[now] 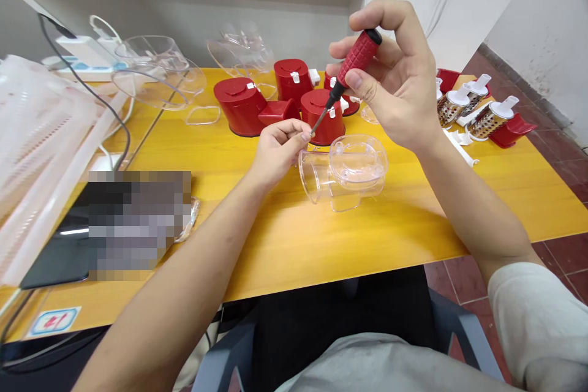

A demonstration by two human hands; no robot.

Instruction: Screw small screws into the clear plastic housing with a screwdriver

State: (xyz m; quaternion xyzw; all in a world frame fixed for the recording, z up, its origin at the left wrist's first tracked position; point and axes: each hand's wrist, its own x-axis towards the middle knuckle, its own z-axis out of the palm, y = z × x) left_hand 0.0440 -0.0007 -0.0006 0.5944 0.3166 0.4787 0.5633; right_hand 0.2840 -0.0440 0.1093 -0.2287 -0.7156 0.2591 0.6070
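Observation:
My right hand (395,73) grips a screwdriver (359,56) by its red and black handle, with the shaft slanting down to the left. At its tip, the thumb and fingers of my left hand (283,148) are pinched together; what they hold is too small to make out. Just below the tip lies a clear plastic housing (358,165) with a round open end toward my left hand. A few tiny pieces lie on the table by the fingertips. Behind the hands stand several red housings (239,104) with white clips.
On the right are perforated metal drums (493,119) with white ends, near red parts. Clear plastic parts (156,73) and a power strip (92,52) sit at the back left. Plastic bags (50,153) and a dark flat device (64,239) occupy the left of the yellow table (294,257).

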